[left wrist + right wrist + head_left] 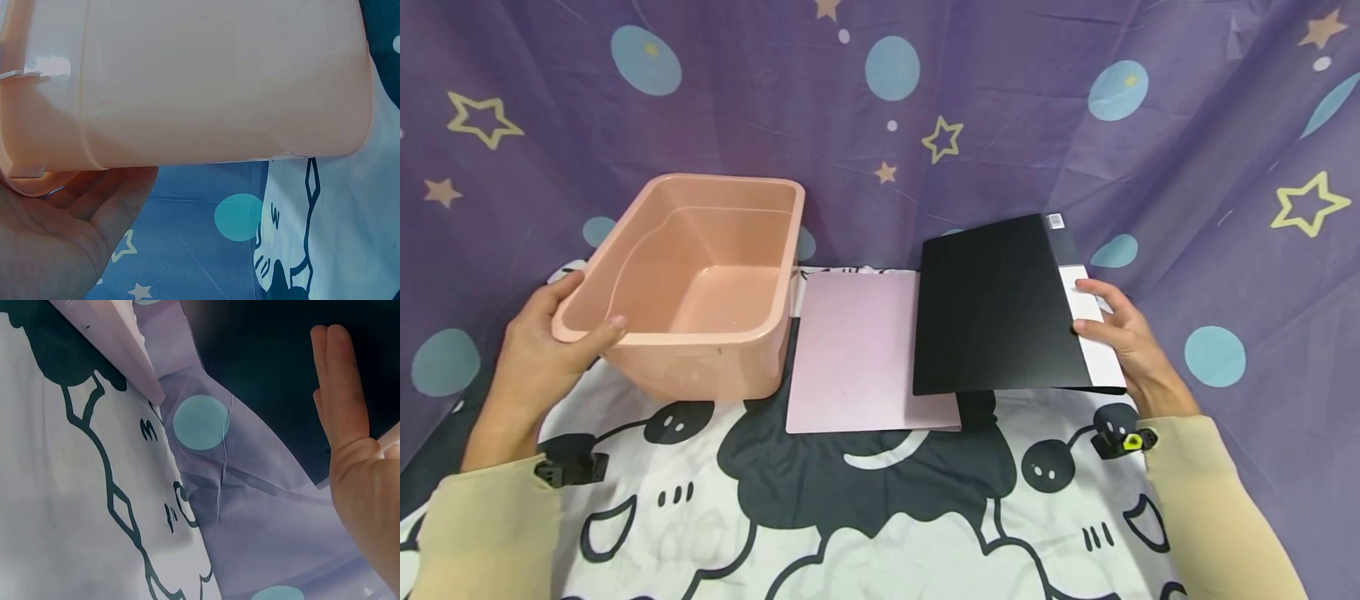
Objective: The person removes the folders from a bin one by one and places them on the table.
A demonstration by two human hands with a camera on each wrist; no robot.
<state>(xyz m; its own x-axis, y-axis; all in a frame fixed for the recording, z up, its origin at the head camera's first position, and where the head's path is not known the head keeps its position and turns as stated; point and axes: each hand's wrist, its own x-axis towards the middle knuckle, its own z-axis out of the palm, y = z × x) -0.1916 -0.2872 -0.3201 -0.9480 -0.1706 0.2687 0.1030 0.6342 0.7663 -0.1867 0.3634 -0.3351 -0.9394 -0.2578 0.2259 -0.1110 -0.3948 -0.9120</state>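
Note:
In the head view my left hand grips the near-left corner of a peach plastic bin, thumb over the rim. The bin is tilted so its inside faces me. The left wrist view shows the bin's outer wall with fingers under its rim. My right hand holds a black file folder by its white-labelled spine, raised at a slant. Straight fingers lie along the folder's dark cover in the right wrist view. A pale pink folder lies flat between, partly hidden by the black one.
A cloth with black-and-white cartoon prints covers the table. Behind it hangs a purple curtain with stars and blue dots, close behind the bin and the black folder. The bin stands just left of the pink folder.

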